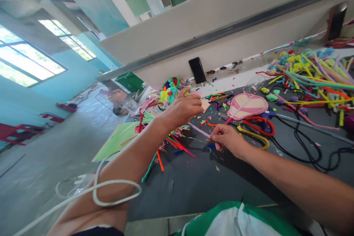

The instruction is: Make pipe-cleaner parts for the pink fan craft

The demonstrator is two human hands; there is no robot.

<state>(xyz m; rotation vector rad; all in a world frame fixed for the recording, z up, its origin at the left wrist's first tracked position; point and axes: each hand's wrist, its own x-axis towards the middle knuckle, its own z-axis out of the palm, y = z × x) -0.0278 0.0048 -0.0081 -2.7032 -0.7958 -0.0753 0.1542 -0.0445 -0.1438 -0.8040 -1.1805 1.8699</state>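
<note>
My right hand (226, 140) pinches a fuzzy purple strip (199, 130) poking left; a rounded pink pad (253, 105) sits beyond. My left hand (182, 108) is loose.

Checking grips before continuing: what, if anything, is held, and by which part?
Right hand: lilac fuzzy stem, pinched at the lower end of its visible stretch. Left hand: cannot tell.

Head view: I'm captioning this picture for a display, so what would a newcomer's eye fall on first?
Probably the heap of bright fuzzy stems at the far right of the dark tabletop. Next might come the pink rounded piece near the middle, just beyond the red and yellow handles. The right hand, pinching a lilac fuzzy stem, also stands out at the centre.
</note>
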